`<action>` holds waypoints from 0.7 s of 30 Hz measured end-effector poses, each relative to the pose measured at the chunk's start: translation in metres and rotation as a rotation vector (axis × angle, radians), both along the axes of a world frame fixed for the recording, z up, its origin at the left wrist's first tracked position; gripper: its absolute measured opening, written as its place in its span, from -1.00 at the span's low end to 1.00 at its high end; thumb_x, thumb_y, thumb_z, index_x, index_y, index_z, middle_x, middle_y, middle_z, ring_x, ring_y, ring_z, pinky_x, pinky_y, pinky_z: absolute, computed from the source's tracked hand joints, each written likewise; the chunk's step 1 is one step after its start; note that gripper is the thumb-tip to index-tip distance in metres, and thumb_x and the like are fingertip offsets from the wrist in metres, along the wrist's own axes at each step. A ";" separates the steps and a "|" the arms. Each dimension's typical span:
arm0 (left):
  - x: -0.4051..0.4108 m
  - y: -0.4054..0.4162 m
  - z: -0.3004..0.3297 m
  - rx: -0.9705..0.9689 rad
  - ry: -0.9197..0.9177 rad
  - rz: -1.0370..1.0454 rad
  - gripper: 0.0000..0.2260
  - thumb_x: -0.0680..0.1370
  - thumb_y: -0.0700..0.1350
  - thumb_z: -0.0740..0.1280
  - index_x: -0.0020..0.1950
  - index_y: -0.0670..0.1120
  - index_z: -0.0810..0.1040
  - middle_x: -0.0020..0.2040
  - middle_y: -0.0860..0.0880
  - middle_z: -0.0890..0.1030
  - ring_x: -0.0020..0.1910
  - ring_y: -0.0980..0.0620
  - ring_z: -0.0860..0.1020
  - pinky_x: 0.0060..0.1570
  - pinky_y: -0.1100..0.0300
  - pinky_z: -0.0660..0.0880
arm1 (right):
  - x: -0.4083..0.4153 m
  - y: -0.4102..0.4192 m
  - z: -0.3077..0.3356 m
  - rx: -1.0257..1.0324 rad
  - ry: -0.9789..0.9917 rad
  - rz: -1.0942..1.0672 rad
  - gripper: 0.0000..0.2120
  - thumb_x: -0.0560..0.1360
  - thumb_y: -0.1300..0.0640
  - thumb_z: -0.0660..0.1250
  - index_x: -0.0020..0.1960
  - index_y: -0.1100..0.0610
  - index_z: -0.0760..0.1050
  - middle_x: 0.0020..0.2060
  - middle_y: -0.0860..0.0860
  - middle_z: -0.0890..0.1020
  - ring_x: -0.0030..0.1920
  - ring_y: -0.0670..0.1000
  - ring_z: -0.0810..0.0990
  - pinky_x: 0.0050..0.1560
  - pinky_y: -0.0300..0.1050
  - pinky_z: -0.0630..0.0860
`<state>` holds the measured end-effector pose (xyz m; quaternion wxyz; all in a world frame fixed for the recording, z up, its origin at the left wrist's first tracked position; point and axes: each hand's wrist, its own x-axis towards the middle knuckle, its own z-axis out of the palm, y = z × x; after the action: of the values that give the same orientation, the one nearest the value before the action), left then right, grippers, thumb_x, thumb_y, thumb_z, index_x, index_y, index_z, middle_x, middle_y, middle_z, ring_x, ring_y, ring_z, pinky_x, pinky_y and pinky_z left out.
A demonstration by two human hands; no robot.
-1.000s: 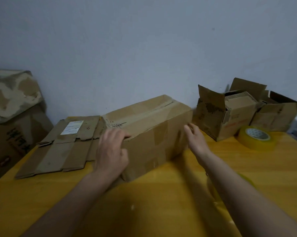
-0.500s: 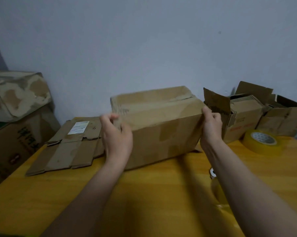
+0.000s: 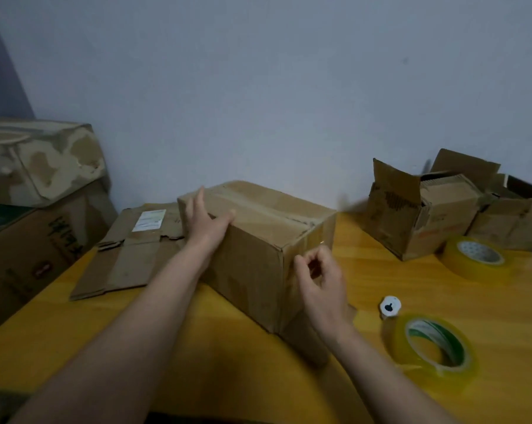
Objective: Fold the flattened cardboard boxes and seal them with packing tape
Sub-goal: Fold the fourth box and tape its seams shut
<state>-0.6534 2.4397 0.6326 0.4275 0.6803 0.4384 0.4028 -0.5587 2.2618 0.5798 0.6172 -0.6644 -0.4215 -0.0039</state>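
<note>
A: Where was the box?

B: The folded box sat in the middle of the frame, on the yellow table. It was turned so 1 corner pointed down toward the lower middle.

A: What were the hands doing?

B: The left hand lay on the top of the box at its left end. Its fingers were straight and flat, pressing down. They held nothing. The right hand was at the box's near right end. Its fingers were curled in a pinch. I think it pinched a bit of tape at that edge, but it was too small and blurry to be sure.

A: Where was the tape?

B: 1 roll of tape lay at the lower right, near the right arm. A 2nd roll lay higher up at the right. A small white cap sat between them.

A: What else was there?

B: A flat box lay left of the folded one, touching it. 2 open boxes stood at the upper right.

A: What could go wrong?

B: The box could slide if the left hand pressed too softly. Then the tape might go on crooked or stick to itself. The right arm could also bump the near roll and push it along the table.
</note>
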 end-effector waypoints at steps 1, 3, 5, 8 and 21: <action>-0.002 -0.007 -0.011 0.006 -0.006 0.004 -0.30 0.53 -0.05 0.40 0.56 0.11 0.10 0.58 0.02 0.01 0.52 -0.07 0.12 0.39 0.00 0.22 | 0.006 0.004 0.001 0.039 0.032 -0.082 -0.85 0.56 0.21 0.24 -0.19 0.15 0.36 -0.22 0.07 0.42 -0.20 0.05 0.41 -0.19 -0.02 0.38; -0.007 -0.022 -0.024 0.022 -0.046 0.039 -0.32 0.52 0.00 0.40 0.54 0.17 0.12 0.58 0.04 -0.05 0.52 -0.10 0.10 0.33 0.01 0.27 | 0.024 0.014 0.011 0.116 0.151 -0.299 -0.95 0.56 0.16 0.23 -0.08 0.05 0.38 -0.06 0.00 0.42 -0.06 0.01 0.43 -0.03 -0.01 0.42; -0.012 -0.041 -0.029 0.007 -0.057 0.011 -0.31 0.51 0.05 0.40 0.52 0.24 0.09 0.57 0.07 -0.06 0.51 -0.13 0.12 0.27 0.00 0.31 | 0.044 0.023 0.023 0.074 0.330 -0.350 -0.75 0.57 0.06 0.22 0.23 0.07 0.38 0.20 0.03 0.39 0.21 0.03 0.39 0.25 0.03 0.38; -0.012 -0.079 -0.030 -0.028 0.013 -0.178 -0.31 0.49 0.21 0.35 0.51 0.31 0.05 0.58 0.08 -0.08 0.52 -0.13 0.12 0.33 -0.10 0.29 | 0.064 0.033 0.027 -0.014 0.555 -0.177 -0.61 0.57 -0.08 0.20 0.34 0.05 0.34 0.28 0.03 0.43 0.29 0.04 0.39 0.36 0.10 0.34; -0.002 -0.099 -0.016 0.350 0.150 -0.319 -0.59 0.32 0.11 0.55 0.11 0.31 0.53 0.54 0.02 0.15 0.43 0.17 0.16 0.18 0.58 0.12 | 0.029 -0.001 0.021 0.300 0.339 -0.481 -0.81 0.47 0.27 0.22 -0.15 0.05 0.23 -0.21 0.02 0.36 -0.20 0.02 0.35 -0.23 -0.11 0.29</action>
<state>-0.6550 2.3408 0.6163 0.3277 0.8325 0.2798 0.3483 -0.5299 2.2604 0.6007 0.7508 -0.6379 -0.1386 -0.1008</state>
